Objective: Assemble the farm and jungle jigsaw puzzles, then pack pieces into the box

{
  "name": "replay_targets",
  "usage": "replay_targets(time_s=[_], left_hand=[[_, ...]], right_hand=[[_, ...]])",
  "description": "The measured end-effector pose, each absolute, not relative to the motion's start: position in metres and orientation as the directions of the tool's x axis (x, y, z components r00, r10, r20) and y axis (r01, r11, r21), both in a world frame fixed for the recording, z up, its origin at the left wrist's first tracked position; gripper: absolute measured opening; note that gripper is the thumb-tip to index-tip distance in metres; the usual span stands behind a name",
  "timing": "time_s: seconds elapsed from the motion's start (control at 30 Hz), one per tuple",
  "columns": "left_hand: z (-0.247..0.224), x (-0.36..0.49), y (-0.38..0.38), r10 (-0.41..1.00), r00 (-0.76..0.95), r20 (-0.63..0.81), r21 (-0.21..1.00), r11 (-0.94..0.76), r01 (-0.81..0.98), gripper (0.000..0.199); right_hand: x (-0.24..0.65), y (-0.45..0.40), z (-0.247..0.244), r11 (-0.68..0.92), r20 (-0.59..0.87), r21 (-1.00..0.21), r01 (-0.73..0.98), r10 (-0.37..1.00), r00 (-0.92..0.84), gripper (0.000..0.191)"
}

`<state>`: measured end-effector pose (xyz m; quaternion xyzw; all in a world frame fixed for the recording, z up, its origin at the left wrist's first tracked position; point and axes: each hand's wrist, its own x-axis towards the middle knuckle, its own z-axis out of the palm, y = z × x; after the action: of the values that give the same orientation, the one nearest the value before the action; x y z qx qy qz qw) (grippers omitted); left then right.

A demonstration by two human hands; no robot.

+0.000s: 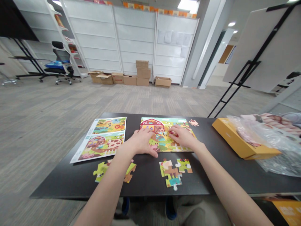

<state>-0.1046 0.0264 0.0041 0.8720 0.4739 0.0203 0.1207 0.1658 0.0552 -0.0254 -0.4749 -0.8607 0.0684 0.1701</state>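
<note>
A farm jigsaw puzzle [168, 145] with a red barn lies on the black table. My left hand [141, 142] rests palm down on its left part, fingers spread and thumb pointing toward me. Over the right half, my right hand [184, 137] has its fingers curled around a small puzzle piece [173, 133], mostly covered by the fingertips. Loose pieces lie nearer me: a joined cluster [171, 173], a single green piece [184, 165], and others [100, 171] partly hidden by my left forearm. One more piece [193, 122] sits beyond the puzzle's right corner.
A printed picture sheet [103, 139] lies left of the puzzle. On the right are a yellow box [244, 142] and clear plastic wrapping [277, 153]. The table's near edge runs just before my legs. Cardboard boxes [142, 73] and a whiteboard stand [244, 73] are beyond.
</note>
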Motion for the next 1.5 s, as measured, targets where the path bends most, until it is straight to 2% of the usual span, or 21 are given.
replay_targets(time_s=[0.1,0.3,0.43,0.53,0.73,1.13,1.5], left_hand=[[0.0028,-0.1053,0.0215,0.825,0.551,-0.122,0.217,-0.52,0.826,0.101],[0.0019,-0.1035,0.0249,0.812,0.578,-0.086,0.211,-0.552,0.807,0.076],[0.0013,-0.1036,0.0274,0.799,0.598,-0.067,0.217,-0.573,0.79,0.068],[0.0005,-0.1039,0.0272,0.797,0.6,-0.07,0.23,-0.572,0.787,0.068],[0.0013,-0.1036,0.0265,0.798,0.596,-0.086,0.242,-0.564,0.79,0.08],[0.0034,-0.1018,0.0294,0.783,0.616,-0.087,0.221,-0.587,0.779,0.063],[0.0008,-0.1046,0.0303,0.78,0.621,-0.079,0.247,-0.588,0.77,0.066]], right_hand=[[0.1657,0.0551,-0.0252,0.533,0.221,-0.275,0.8,0.845,-0.487,0.019],[0.1653,0.0542,-0.0245,0.525,0.214,-0.262,0.81,0.85,-0.482,0.02],[0.165,0.0541,-0.0246,0.522,0.214,-0.264,0.811,0.852,-0.479,0.019],[0.1648,0.054,-0.0247,0.523,0.214,-0.262,0.811,0.851,-0.48,0.019],[0.1643,0.0531,-0.023,0.52,0.208,-0.258,0.814,0.853,-0.479,0.019],[0.1642,0.0528,-0.0223,0.516,0.201,-0.262,0.816,0.856,-0.476,0.02],[0.1657,0.054,-0.0227,0.542,0.212,-0.283,0.791,0.84,-0.5,0.019]])
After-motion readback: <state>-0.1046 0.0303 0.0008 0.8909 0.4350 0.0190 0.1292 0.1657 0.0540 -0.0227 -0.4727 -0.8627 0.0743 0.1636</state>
